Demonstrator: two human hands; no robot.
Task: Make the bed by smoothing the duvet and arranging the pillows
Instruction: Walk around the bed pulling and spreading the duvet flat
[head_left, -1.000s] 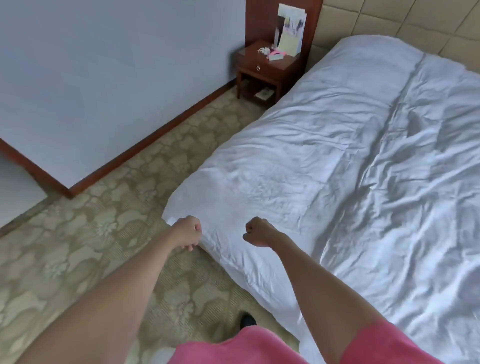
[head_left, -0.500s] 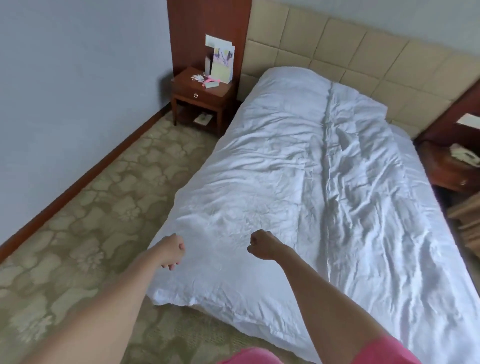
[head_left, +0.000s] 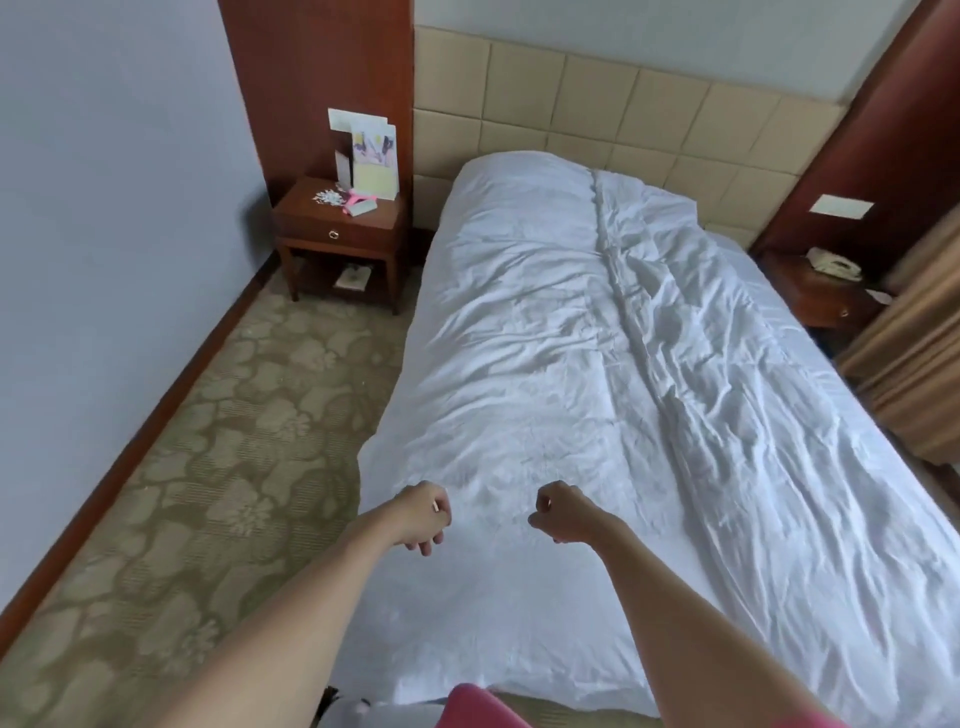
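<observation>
Your left hand and right hand have lifted off the duvet; fingers now loosely curled, gripping nothing. The duvet lies wrinkled across the bed, its near edge released beneath both hands.

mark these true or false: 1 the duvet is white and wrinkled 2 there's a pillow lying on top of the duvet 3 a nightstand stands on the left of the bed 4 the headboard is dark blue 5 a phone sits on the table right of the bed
1. True. The duvet is white, with creases and a ridge running down its length.
2. False. No pillow shows on top of the duvet; only a rounded bulge under it near the headboard.
3. True. A wooden nightstand with a drawer stands there, with cards propped on it.
4. False. The headboard is beige, in padded squares.
5. True. A light-coloured phone sits on the right table.
</observation>
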